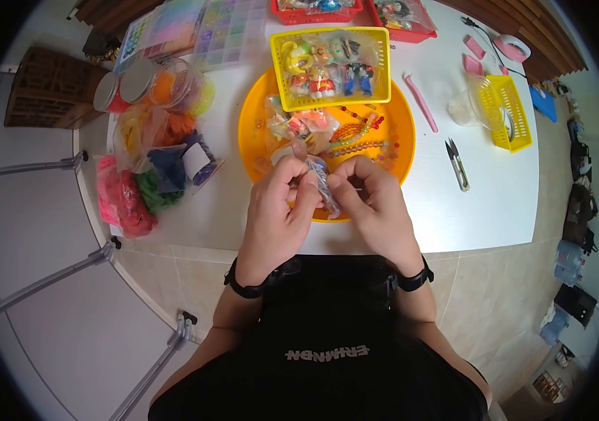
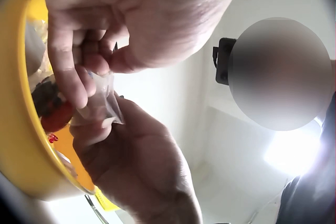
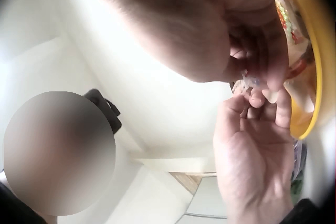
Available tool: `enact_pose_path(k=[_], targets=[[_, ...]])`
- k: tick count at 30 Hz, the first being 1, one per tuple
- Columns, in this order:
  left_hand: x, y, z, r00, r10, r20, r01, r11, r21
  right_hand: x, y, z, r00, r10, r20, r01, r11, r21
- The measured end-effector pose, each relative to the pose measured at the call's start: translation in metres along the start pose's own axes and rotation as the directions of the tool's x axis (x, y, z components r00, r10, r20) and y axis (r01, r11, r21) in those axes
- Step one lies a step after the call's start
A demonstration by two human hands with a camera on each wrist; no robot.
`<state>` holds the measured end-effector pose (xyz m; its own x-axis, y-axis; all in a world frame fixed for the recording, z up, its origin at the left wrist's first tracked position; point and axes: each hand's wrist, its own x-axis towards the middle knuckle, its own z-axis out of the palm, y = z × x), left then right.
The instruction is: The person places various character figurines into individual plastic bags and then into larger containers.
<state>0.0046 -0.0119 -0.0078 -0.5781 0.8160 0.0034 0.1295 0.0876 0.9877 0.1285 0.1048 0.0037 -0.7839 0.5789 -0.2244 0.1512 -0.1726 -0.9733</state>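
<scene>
A small clear plastic bag with something bluish inside is held over the front of the round orange tray. My left hand pinches the bag from the left between thumb and fingers. From the right, my right hand pinches it too, thumb against the index finger. In the left wrist view, the crinkled plastic stretches between the fingertips of both hands. Fingers largely cover the bag in the right wrist view. Behind the hands, the tray holds bagged figures and bead strings.
A yellow basket of bagged figures overlaps the tray's back. At left are bagged coloured materials, jars and compartment boxes. To the right lie thread snips, a pink tool and another yellow basket.
</scene>
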Motion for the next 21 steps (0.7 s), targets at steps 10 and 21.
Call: enact_pose_path(k=[10,21], targets=[[0.000,0.011,-0.002,0.999,0.041,0.029,-0.044,0.993,0.114,-0.001,-0.010,-0.006,0.971,-0.212,0.108,0.238,0.883,-0.406],[-0.003,0.015,-0.003,0.980,-0.130,0.154,0.122,0.991,0.060,-0.001,0.003,-0.007,0.976,-0.155,0.151,0.179,0.971,-0.160]])
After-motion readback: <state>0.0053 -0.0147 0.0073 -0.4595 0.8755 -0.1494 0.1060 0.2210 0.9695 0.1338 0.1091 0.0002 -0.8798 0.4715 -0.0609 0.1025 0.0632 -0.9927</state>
